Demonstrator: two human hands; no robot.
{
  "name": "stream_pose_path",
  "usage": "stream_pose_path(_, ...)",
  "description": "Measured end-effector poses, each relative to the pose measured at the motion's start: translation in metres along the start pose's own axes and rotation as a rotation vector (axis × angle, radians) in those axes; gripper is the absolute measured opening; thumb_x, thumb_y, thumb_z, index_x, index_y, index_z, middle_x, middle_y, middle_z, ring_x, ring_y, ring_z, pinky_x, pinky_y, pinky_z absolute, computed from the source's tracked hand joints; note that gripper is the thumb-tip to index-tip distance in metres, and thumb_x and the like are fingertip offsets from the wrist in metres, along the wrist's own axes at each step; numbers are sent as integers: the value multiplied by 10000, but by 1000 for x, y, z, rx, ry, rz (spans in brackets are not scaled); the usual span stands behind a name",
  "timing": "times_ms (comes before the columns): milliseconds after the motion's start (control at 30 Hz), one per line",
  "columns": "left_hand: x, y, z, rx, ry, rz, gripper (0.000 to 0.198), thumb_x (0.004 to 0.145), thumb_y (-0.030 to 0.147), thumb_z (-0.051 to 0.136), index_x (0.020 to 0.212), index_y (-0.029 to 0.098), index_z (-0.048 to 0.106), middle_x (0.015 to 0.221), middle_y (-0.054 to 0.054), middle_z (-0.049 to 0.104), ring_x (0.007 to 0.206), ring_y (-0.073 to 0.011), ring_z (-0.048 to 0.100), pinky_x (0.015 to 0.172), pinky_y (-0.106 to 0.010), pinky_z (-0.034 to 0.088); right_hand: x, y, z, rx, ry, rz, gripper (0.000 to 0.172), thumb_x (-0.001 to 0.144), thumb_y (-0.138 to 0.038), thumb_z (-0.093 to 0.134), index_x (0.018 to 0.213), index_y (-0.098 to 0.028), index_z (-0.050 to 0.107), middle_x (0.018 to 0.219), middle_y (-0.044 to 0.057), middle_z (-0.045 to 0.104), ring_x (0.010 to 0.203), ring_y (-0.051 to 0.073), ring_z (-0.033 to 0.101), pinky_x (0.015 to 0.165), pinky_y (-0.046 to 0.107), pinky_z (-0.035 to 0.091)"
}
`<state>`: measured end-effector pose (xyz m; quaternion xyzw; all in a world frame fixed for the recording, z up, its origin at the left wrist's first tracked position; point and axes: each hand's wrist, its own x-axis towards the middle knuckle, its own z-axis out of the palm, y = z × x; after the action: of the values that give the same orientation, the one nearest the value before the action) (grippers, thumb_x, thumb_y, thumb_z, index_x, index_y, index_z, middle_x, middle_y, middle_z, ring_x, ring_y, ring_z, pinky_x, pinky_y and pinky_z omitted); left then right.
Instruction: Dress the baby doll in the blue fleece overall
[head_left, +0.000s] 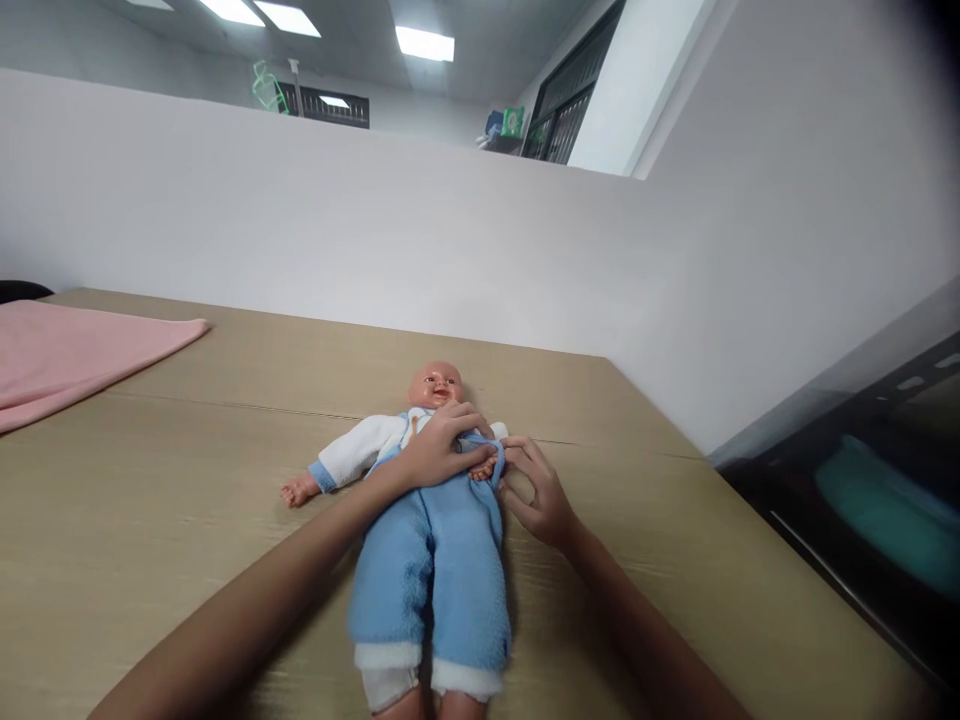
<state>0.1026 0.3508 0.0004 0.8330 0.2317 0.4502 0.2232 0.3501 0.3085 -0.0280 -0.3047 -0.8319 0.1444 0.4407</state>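
A baby doll [469, 560] lies on its back on the table, head away from me, in a blue and white fleecy outfit. My left hand [446, 445] rests across its chest, with fingers closed around the arm on the right side. That arm's small plastic hand [484, 468] shows just below my fingers. Beside it, my right hand [536, 495] pinches a blue cuff [499, 462] that looks stretched open around the doll's hand. The other arm, in a white sleeve [352, 450] with a blue cuff, lies out to the left.
A pink cloth [82, 350] lies at the table's far left. Beyond the wooden table [225, 520] stands a white partition wall [337, 220]. To the right, past the table edge, is a dark rack with a teal item [885, 510].
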Motion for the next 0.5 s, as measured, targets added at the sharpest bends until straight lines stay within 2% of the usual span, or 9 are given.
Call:
stream_pose_path(67,0,-3,1,-26,5,-45,221,1087,437,725,1051,222,757,1095,-78,745,1075,-265,688,1017,-416,518,-2,0,1,86,-2,71,146,1027,-311,723,1133,-265,812,1215,120,709,1179,317,699,1064,473,607)
stream_pose_path(133,-1,-5,1,-31,4,-75,235,1080,460,725,1059,226,732,1118,-82,743,1104,-274,685,1045,-427,514,-3,2,7,219,42,171,209,1043,-447,748,1123,-278,842,1209,108,713,1182,314,695,1099,475,588)
stream_pose_path(233,-2,-5,2,-6,-16,-97,253,1079,478,701,1046,228,692,1100,-82,742,1093,-282,678,1038,-439,509,-3,3,18,441,125,356,321,1013,-595,800,1004,-280,859,1131,79,717,1138,289,694,1085,435,585)
stream_pose_path(400,-2,-7,2,60,-50,-112,246,1084,478,642,1056,234,652,1079,-80,732,1063,-281,661,1008,-442,506,-1,4,33,826,284,635,400,875,-648,916,901,-267,795,972,41,741,988,257,692,1020,420,596)
stream_pose_path(500,-2,-9,3,77,-52,-127,211,1091,446,590,1060,239,621,1091,-82,717,1068,-278,650,1003,-442,506,1,3,38,855,350,709,420,839,-644,924,885,-267,744,932,32,744,938,256,691,971,420,603)
